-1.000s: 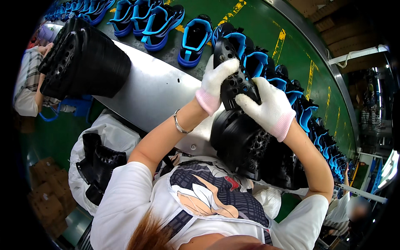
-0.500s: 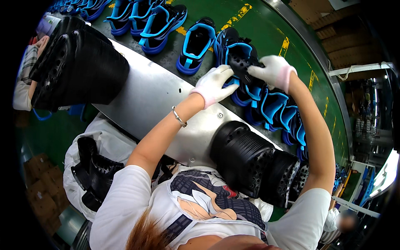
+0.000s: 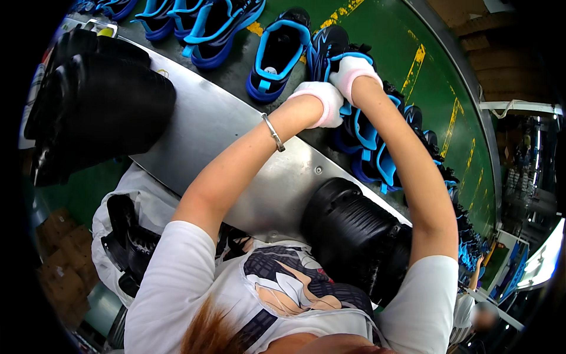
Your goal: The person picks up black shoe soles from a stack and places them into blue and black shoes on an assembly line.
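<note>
Fingers (image 3: 330,97) hidden behind gloved wrists

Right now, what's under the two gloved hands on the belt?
A black and blue shoe, toe showing past the right hand. The left hand rests beside it at the belt edge. The gloves cover the shoe's middle, so the grip can't be seen.

White pink-cuffed gloves on left grip (image 3: 321,101), right grip (image 3: 352,71); silver bracelet (image 3: 273,131); white printed tee (image 3: 283,289).
</note>
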Action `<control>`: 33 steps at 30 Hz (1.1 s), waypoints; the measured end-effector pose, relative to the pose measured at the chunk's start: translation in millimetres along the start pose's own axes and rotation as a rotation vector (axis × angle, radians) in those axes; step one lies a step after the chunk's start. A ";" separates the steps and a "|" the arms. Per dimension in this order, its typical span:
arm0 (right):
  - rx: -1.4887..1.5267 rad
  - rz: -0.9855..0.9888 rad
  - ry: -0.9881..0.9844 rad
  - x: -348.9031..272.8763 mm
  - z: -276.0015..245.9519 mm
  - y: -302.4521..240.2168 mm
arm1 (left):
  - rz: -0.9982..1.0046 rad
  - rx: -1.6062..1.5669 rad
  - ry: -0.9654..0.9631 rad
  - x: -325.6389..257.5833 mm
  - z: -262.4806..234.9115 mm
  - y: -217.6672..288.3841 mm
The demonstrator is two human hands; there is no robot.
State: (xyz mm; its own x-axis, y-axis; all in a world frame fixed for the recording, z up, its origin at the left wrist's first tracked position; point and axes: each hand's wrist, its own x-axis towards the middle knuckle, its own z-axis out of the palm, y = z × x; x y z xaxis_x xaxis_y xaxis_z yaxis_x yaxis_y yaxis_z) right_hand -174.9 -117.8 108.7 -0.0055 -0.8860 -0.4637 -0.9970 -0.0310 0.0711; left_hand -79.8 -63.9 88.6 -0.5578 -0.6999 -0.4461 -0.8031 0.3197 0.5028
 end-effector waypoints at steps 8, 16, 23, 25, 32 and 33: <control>0.085 -0.026 0.079 18.9 11.7 1.6 | -0.090 0.055 0.024 8.2 -1.3 4.5; 0.195 -0.314 0.039 -89.8 -41.6 28.9 | -0.117 -0.217 -0.022 -17.1 -24.3 -6.2; 0.047 -0.491 0.207 -272.4 -49.9 114.1 | -0.128 -0.302 -0.094 -23.1 -69.3 -24.7; 0.084 -0.448 0.252 -306.1 -43.9 126.7 | -0.169 -0.351 -0.105 -26.7 -73.9 -25.7; 0.233 -0.295 0.461 -378.8 -9.3 176.9 | -0.218 -0.070 -0.022 -28.6 -11.6 -36.9; 0.272 -0.281 0.452 -388.3 -6.1 183.0 | -0.151 -0.105 0.072 -31.9 -4.5 -42.1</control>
State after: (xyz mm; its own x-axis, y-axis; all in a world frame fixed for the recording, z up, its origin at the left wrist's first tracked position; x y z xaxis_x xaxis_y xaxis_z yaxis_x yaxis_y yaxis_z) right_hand -354.7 217.8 307.1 0.2354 -0.9719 -0.0062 -0.9399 -0.2260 -0.2558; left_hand -27.2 -57.8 85.0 -0.4130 -0.7802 -0.4698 -0.8483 0.1420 0.5101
